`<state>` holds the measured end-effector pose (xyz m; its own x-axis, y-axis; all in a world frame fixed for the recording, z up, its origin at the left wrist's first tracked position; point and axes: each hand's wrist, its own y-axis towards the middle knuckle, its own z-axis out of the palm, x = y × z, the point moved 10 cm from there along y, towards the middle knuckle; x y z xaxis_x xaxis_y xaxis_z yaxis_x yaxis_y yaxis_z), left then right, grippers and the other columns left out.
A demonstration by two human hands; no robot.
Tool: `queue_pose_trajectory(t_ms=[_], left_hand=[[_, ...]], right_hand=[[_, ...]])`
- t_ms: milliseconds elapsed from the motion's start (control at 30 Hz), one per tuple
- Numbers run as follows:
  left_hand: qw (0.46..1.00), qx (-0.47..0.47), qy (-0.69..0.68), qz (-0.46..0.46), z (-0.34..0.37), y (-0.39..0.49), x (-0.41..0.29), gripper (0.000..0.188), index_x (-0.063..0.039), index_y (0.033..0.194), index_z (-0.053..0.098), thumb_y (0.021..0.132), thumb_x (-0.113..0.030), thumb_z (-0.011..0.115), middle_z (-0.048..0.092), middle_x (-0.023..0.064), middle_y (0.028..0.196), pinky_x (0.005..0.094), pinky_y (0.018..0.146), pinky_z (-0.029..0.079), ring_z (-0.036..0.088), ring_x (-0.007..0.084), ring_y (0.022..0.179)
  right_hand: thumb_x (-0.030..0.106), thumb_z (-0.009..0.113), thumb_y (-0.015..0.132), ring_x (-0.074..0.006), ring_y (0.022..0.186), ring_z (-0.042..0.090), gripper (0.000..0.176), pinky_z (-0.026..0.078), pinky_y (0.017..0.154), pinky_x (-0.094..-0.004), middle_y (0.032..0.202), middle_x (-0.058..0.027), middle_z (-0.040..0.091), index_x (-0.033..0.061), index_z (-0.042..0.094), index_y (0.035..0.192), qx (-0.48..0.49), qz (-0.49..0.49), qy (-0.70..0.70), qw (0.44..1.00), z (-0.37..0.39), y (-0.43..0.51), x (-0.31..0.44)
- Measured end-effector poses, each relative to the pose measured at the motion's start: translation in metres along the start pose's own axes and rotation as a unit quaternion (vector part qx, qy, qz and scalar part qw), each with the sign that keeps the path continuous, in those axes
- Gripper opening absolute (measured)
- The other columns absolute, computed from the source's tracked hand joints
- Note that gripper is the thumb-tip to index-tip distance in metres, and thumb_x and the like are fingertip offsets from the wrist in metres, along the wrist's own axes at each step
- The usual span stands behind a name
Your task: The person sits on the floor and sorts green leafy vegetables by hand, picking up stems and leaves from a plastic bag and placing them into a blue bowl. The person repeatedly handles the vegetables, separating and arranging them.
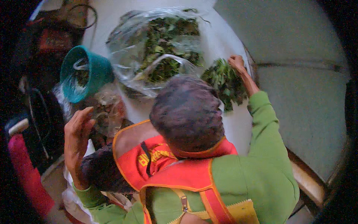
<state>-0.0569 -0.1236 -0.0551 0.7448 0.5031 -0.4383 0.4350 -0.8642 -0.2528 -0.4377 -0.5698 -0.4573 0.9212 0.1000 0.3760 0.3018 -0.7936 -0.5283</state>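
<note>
My right hand (pixel 237 62) has its fingers curled at the upper right edge of a bunch of leafy greens (pixel 228 82). Whether it grips any stems is unclear. The bunch lies on a white sheet (pixel 237 123). Beside it, a large clear plastic bag (pixel 125 53) lies open around a heap of leafy greens (pixel 167 36). My left hand (pixel 77 133) is raised on the left, fingers bent and apart from the thumb, with nothing visible in it. It is below a teal plastic bucket (pixel 100 71) that is tilted and holds clear plastic and some greens.
My knee (pixel 190 117) in dark fabric stands before the sheet, with a red apron (pixel 179 176) over my lap. Dark items (pixel 47 61) crowd the left side. Pink fabric (pixel 28 170) is at the far left. A grey-green surface (pixel 304 92) spreads on the right.
</note>
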Motion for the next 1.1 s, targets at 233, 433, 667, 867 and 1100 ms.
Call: queue_pose_trajectory(t_ms=[233, 433, 667, 867, 1100], left_hand=[[0.999, -0.030, -0.015, 0.033, -0.010, -0.002, -0.010, 0.030, -0.002, 0.109, 0.055, 0.080, 0.001, 0.059, 0.056, 0.0142, 0.086, 0.0326, 0.066, 0.046, 0.056, 0.0274, 0.074], [0.999, -0.031, 0.011, 0.025, -0.010, -0.005, -0.004, 0.031, -0.001, 0.110, 0.054, 0.080, 0.002, 0.058, 0.055, 0.0152, 0.086, 0.0344, 0.065, 0.045, 0.056, 0.0304, 0.075], [1.000, -0.017, 0.005, 0.014, -0.013, -0.014, -0.014, 0.035, -0.001, 0.111, 0.053, 0.077, 0.003, 0.059, 0.055, 0.0156, 0.087, 0.0350, 0.062, 0.045, 0.056, 0.0310, 0.071], [1.000, -0.013, 0.001, -0.004, -0.018, -0.012, -0.014, 0.039, -0.002, 0.112, 0.054, 0.074, 0.003, 0.061, 0.056, 0.0160, 0.090, 0.0349, 0.062, 0.046, 0.057, 0.0303, 0.071], [1.000, -0.015, -0.005, 0.009, -0.022, -0.007, -0.016, 0.042, -0.002, 0.112, 0.054, 0.072, 0.006, 0.063, 0.057, 0.0156, 0.090, 0.0352, 0.061, 0.047, 0.057, 0.0308, 0.071]], right_hand=[[0.016, 0.054, 0.087, -0.0152, 0.079, 0.062, 0.027, 0.050, 0.070, -0.0268, 0.090, -0.0091, 0.065, -0.0025, 0.061, 0.106, 0.068, -0.289, 0.310, 0.903, 0.000, -0.079, 0.244], [0.024, 0.056, 0.089, -0.0298, 0.085, 0.062, 0.027, 0.048, 0.073, -0.0361, 0.091, -0.0160, 0.065, 0.0033, 0.061, 0.106, 0.107, -0.476, 0.051, 0.871, 0.083, -0.164, 0.358], [0.020, 0.060, 0.087, -0.0130, 0.074, 0.060, 0.022, 0.048, 0.067, -0.0274, 0.084, -0.0050, 0.066, 0.0006, 0.065, 0.097, 0.057, -0.381, 0.236, 0.892, 0.044, -0.120, 0.318], [0.005, 0.060, 0.081, -0.0198, 0.057, 0.059, 0.020, 0.050, 0.046, -0.0327, 0.073, -0.0109, 0.060, -0.0042, 0.058, 0.098, -0.152, 0.034, 0.602, 0.783, -0.017, 0.000, 0.172], [0.007, 0.063, 0.081, -0.0181, 0.058, 0.061, 0.025, 0.054, 0.049, -0.0306, 0.075, -0.0130, 0.061, -0.0065, 0.061, 0.101, -0.155, -0.047, 0.506, 0.847, -0.035, 0.025, 0.188]])
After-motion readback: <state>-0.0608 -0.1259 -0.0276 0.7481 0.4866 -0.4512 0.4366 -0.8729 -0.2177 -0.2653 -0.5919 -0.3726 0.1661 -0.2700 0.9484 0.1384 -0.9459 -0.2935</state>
